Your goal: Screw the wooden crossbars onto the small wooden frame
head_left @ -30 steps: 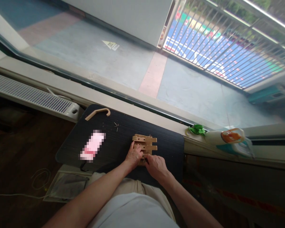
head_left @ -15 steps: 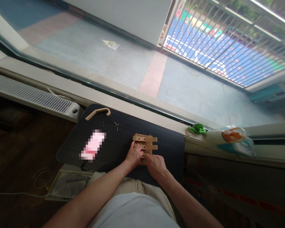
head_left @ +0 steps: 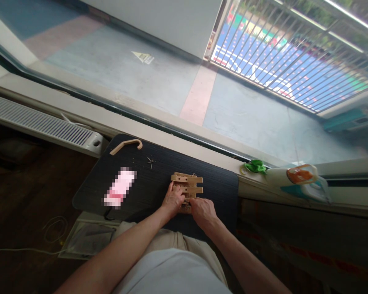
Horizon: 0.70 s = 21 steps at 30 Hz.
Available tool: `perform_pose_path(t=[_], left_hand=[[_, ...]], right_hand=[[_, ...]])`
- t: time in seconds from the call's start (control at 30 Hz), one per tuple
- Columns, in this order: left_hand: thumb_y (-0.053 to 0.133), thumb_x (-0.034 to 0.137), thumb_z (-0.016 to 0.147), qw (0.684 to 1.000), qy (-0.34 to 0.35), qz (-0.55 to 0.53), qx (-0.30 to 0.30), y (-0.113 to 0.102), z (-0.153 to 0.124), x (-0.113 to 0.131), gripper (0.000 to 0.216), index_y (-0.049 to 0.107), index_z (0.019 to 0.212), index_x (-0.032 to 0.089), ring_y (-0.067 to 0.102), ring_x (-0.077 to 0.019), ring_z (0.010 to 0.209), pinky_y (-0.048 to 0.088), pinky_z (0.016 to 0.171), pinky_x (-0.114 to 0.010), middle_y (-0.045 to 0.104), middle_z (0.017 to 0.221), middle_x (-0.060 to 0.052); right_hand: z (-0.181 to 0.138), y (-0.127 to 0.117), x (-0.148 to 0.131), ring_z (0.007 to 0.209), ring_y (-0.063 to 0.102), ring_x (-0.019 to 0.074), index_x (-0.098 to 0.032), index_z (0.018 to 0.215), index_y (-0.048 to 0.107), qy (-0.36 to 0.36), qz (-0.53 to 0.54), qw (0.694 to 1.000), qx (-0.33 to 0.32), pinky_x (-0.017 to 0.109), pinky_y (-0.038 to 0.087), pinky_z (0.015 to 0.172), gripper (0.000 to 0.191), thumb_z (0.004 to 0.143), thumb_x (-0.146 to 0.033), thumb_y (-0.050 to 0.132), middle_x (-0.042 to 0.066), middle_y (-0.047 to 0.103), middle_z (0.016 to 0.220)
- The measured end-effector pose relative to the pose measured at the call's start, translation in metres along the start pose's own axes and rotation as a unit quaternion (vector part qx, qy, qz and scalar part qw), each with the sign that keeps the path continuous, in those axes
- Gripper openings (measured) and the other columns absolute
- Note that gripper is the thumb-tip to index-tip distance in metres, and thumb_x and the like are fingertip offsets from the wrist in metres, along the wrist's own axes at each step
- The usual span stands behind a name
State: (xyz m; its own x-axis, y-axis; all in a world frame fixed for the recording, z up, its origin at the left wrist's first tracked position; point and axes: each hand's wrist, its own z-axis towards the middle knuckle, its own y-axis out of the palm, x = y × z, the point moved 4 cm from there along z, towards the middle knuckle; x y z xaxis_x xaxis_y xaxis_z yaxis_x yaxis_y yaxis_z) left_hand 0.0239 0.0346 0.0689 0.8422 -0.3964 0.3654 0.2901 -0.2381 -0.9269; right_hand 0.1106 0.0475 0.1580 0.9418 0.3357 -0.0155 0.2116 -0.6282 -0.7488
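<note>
A small wooden slatted assembly [head_left: 187, 184] lies on the black tabletop [head_left: 221, 192] in front of me. My left hand [head_left: 172, 201] rests on its left side, fingers curled over the wood with the forefinger along its left edge. At the near right corner of the piece sits my right hand [head_left: 204, 212], its fingers closed and pinched on the wood. What lies under the fingertips is hidden.
A curved wooden hook piece [head_left: 126, 145] lies at the table's far left. A few small screws [head_left: 150, 162] sit near it, and a pink blurred object [head_left: 119, 188] lies left. On the sill right are a green item [head_left: 255, 166] and a white-and-teal object [head_left: 297, 178].
Almost nothing has shifted. My right hand has edged slightly on the near corner of the wooden piece; the left hand stays where it was.
</note>
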Motion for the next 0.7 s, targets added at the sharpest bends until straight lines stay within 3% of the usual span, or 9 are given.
perform_pose_path(t=[0.3, 0.53, 0.7], left_hand=[[0.047, 0.019, 0.079, 1.000, -0.003, 0.007, -0.006, 0.001, 0.000, 0.000, 0.017, 0.064, 0.078, 0.019, 0.047, -0.0211, 0.097, 0.017, 0.101, -0.050, 0.062, 0.088, -0.006], [0.049, 0.019, 0.078, 1.000, -0.003, 0.004, 0.002, 0.002, 0.000, -0.001, 0.014, 0.063, 0.079, 0.019, 0.047, -0.0208, 0.098, 0.016, 0.101, -0.049, 0.061, 0.090, -0.006], [0.048, 0.019, 0.078, 1.000, -0.001, 0.007, 0.007, 0.001, 0.000, -0.001, 0.015, 0.063, 0.077, 0.019, 0.047, -0.0209, 0.097, 0.017, 0.101, -0.050, 0.061, 0.087, -0.006]], right_hand=[[0.002, 0.014, 0.004, 0.078, 0.062, 0.0179, -0.018, 0.081, 0.065, 0.030, 0.017, 0.999, 0.023, 0.025, 0.042, 0.067, 0.025, 0.081, -0.025, 0.041, 0.008, 0.068, 0.082], [-0.003, 0.000, -0.003, 0.079, 0.062, 0.0179, -0.021, 0.088, 0.062, -0.034, -0.007, 0.999, 0.036, 0.025, 0.042, 0.064, 0.027, 0.081, -0.015, 0.037, 0.005, 0.067, 0.085], [-0.002, 0.005, 0.001, 0.080, 0.062, 0.0167, -0.020, 0.084, 0.062, 0.006, 0.024, 0.999, 0.021, 0.024, 0.041, 0.067, 0.022, 0.082, -0.020, 0.040, 0.006, 0.068, 0.085]])
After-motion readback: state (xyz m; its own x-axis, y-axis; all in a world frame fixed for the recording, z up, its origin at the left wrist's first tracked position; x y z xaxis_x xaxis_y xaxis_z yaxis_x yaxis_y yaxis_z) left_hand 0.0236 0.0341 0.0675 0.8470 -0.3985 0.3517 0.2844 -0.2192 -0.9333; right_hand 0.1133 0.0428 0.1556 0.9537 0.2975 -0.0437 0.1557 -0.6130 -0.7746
